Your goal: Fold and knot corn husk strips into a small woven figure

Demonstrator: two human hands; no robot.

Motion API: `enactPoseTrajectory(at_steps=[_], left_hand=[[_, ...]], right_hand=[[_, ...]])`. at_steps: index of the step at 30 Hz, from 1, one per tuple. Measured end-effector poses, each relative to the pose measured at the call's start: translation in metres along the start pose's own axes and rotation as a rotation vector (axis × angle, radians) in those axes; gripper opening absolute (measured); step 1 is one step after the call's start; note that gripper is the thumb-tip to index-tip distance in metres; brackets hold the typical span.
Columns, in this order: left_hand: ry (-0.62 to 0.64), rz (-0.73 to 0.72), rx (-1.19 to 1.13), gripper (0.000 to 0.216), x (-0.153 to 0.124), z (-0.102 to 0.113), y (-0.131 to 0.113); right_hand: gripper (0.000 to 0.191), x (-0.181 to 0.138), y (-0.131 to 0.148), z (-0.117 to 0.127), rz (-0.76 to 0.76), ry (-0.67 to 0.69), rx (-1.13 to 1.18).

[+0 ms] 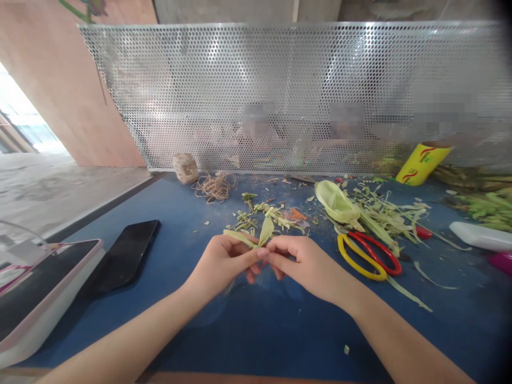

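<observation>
My left hand (220,261) and my right hand (306,261) meet at the middle of the blue table. Thumbs and fingers are pinched together around the base of a pale green corn husk piece (266,230). One pointed leaf of it stands up between the hands, and another lies to the left over my left fingers. Its lower part is hidden by my fingertips. Just beyond the hands lie small husk shapes and green sprigs (246,218). Scissors (366,261) with a yellow and a red handle rest right of my right hand, their blades partly covered by husk scraps.
A cupped corn husk (336,201) and shredded strips (400,213) lie at right, near a yellow tube (423,162). Twine (216,186) sits beside a roll (185,168). A black phone (130,253) and a tray (52,304) are at left. A perforated metal screen (280,80) borders the back.
</observation>
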State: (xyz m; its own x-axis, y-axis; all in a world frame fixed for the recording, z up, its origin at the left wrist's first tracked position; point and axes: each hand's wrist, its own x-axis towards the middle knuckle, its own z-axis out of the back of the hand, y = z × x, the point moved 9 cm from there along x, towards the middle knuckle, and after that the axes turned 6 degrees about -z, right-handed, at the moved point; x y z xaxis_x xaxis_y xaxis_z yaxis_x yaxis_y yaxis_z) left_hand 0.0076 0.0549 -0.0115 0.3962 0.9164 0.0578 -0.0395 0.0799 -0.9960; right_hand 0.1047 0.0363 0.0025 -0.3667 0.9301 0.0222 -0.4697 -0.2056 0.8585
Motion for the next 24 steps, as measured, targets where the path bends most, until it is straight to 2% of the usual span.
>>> enactPoseTrajectory(at_steps=[4, 8, 12, 15, 18, 21, 24], left_hand=[[-0.006, -0.026, 0.052, 0.016, 0.000, 0.000, -0.005], [0.002, -0.102, 0.175, 0.022, -0.001, 0.000, -0.016], [-0.010, -0.099, 0.210, 0.019, -0.002, 0.005, -0.015], [0.023, -0.105, 0.211, 0.025, -0.002, 0.003, -0.013], [0.071, -0.098, 0.148, 0.033, -0.003, -0.002, -0.010], [0.073, -0.120, 0.115, 0.038, -0.004, -0.006, -0.012], [0.057, -0.149, 0.088, 0.046, -0.005, -0.008, -0.014]], right_hand=[[0.027, -0.003, 0.004, 0.002, 0.017, -0.008, -0.108], [0.025, -0.003, 0.006, 0.006, 0.022, 0.019, -0.139], [0.025, -0.002, 0.002, 0.006, 0.006, 0.062, -0.109], [0.023, 0.000, -0.008, 0.002, -0.046, 0.086, -0.041], [0.014, 0.003, -0.009, 0.002, -0.023, 0.042, 0.055], [0.030, 0.004, -0.003, 0.001, 0.027, -0.025, 0.162], [0.036, 0.004, 0.001, 0.000, 0.059, -0.109, 0.230]])
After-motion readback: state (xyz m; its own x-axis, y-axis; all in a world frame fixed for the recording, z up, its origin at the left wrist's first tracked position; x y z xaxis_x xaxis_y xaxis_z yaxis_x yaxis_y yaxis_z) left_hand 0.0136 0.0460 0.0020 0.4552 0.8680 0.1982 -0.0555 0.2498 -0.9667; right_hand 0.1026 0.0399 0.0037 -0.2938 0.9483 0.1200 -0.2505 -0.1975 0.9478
